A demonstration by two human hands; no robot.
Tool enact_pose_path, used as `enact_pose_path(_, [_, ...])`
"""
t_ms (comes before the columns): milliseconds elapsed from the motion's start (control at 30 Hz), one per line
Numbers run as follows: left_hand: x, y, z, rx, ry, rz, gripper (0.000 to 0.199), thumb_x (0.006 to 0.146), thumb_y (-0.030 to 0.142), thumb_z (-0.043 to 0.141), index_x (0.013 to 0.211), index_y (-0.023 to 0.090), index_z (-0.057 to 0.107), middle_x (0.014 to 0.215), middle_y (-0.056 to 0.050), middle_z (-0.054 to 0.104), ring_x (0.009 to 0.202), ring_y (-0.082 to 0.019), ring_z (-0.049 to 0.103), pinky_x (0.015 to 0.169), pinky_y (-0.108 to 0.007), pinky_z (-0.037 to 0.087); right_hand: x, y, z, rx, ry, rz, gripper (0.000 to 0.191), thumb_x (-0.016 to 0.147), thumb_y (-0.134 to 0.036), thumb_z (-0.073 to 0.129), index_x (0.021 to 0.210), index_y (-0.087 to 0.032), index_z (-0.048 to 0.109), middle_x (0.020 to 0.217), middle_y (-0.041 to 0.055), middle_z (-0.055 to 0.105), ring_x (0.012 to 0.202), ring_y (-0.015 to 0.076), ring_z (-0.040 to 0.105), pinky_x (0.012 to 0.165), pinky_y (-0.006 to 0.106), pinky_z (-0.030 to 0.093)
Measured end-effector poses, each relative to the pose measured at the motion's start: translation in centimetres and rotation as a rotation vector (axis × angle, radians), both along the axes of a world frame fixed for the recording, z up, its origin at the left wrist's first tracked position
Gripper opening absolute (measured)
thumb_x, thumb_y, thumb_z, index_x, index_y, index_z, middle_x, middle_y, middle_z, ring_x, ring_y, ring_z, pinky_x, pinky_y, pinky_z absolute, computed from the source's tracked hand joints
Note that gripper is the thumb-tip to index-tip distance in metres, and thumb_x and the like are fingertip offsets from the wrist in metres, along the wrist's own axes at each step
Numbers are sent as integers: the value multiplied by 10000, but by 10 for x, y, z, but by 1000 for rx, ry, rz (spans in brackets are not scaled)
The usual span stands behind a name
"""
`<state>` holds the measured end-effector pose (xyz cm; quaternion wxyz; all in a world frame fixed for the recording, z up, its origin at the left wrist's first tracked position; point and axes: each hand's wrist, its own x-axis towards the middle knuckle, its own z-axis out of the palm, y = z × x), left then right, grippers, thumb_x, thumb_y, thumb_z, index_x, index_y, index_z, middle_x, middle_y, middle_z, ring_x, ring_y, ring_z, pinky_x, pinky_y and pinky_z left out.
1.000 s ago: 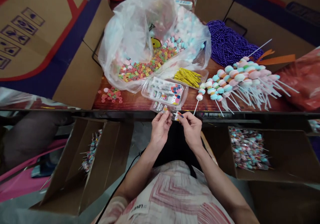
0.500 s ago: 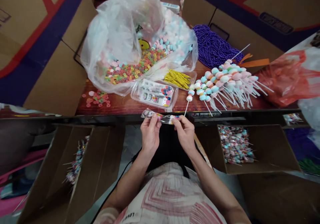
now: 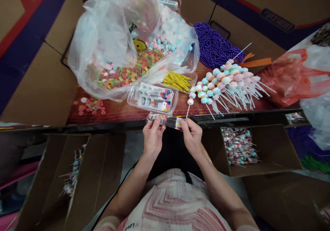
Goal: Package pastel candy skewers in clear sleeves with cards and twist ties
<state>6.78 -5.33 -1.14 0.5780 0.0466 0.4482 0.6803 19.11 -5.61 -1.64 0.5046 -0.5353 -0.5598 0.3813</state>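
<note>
Between my hands, just off the table's front edge, stretches a small clear plastic bag (image 3: 170,122) with coloured print. My left hand (image 3: 153,136) pinches its left end between thumb and fingers. The right end, where a white printed patch (image 3: 178,123) shows, is pinched by my right hand (image 3: 192,135). Just beyond the right fingers, the stick of one candy skewer (image 3: 190,99) points toward me. A clear tray (image 3: 130,100) of printed bags sits right behind my hands, with yellow twist ties (image 3: 177,81) beside it. A pile of candy skewers (image 3: 227,80) lies to the right.
A large plastic bag (image 3: 82,59) of ring candies and marshmallow pieces fills the table's back. Loose candies (image 3: 91,105) lie at left. Purple bead strings (image 3: 213,44) and a red-white bag (image 3: 286,76) are at right. Below stand cardboard boxes (image 3: 275,148) (image 3: 103,176) holding wrapped skewers.
The view has shifted slightly, so the table things appear further left. My hands have drawn a little apart, and more of the white printed patch shows by the right fingers.
</note>
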Motion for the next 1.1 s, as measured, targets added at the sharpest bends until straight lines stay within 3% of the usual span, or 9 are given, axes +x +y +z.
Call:
enact_pose_path(100, [4, 5, 1, 7, -16, 35, 313, 561, 281, 923, 713, 145, 686, 735, 7, 672, 625, -62, 582, 518, -180, 382, 8, 9, 3, -3, -10, -79, 403, 943, -382, 558, 602, -192, 458, 590, -49, 397, 568, 95, 368, 567, 249, 322])
enact_pose_path(200, [3, 9, 1, -32, -67, 89, 318, 547, 263, 930, 704, 149, 677, 712, 18, 667, 584, -50, 558, 499, -180, 371, 29, 27, 2, 36, -93, -258, 331, 952, -375, 512, 675, -198, 548, 624, -29, 516, 583, 122, 457, 602, 267, 379])
enact_pose_path(300, [-6, 13, 2, -75, -109, 110, 299, 584, 251, 916, 726, 151, 673, 715, 21, 676, 540, -35, 529, 497, -177, 380, 60, 51, -7, 156, -411, -394, 220, 935, -351, 505, 821, -197, 613, 803, 39, 628, 766, 190, 556, 756, 332, 428])
enact_pose_path(400, [-15, 15, 4, -118, -156, 88, 244, 662, 235, 877, 748, 153, 664, 714, 23, 680, 508, -25, 506, 503, -170, 391, 89, 70, -22, 150, -778, -451, 178, 893, -336, 557, 927, -184, 642, 961, 111, 668, 915, 262, 553, 856, 403, 390])
enact_pose_path(533, [-21, 16, 10, -233, -237, 52, 182, 759, 226, 811, 747, 163, 641, 640, 42, 644, 464, -20, 472, 507, -161, 400, 105, 83, -41, 101, -977, -439, 164, 894, -316, 552, 917, -189, 652, 905, 108, 678, 890, 275, 548, 850, 418, 354])
enact_pose_path(667, [-24, 16, 13, -265, -264, 51, 156, 809, 233, 771, 768, 166, 636, 671, 38, 666, 462, -12, 466, 519, -155, 419, 103, 85, -45, 158, -959, -436, 193, 921, -294, 495, 866, -191, 649, 845, 92, 671, 864, 259, 562, 844, 410, 352])
enact_pose_path(767, [-28, 16, 12, -268, -265, 69, 142, 837, 233, 746, 774, 168, 637, 704, 27, 688, 470, -10, 473, 520, -153, 427, 96, 75, -35, 257, -793, -428, 201, 932, -293, 489, 869, -191, 650, 843, 83, 675, 852, 241, 592, 824, 390, 394])
enact_pose_path(933, [-37, 16, 4, -254, -281, 117, 150, 847, 255, 739, 770, 175, 638, 671, 42, 660, 476, -11, 480, 512, -148, 424, 73, 32, -5, 332, -444, -200, 129, 931, -291, 575, 878, -216, 664, 810, 30, 680, 747, 185, 629, 732, 333, 467])
enact_pose_path(1100, [-43, 15, 1, -232, -280, 135, 161, 815, 260, 771, 772, 178, 640, 650, 59, 624, 477, -9, 471, 521, -151, 423, 56, 1, 12, 357, -445, -11, 105, 922, -222, 599, 859, -235, 683, 775, 16, 697, 729, 178, 642, 733, 350, 457])
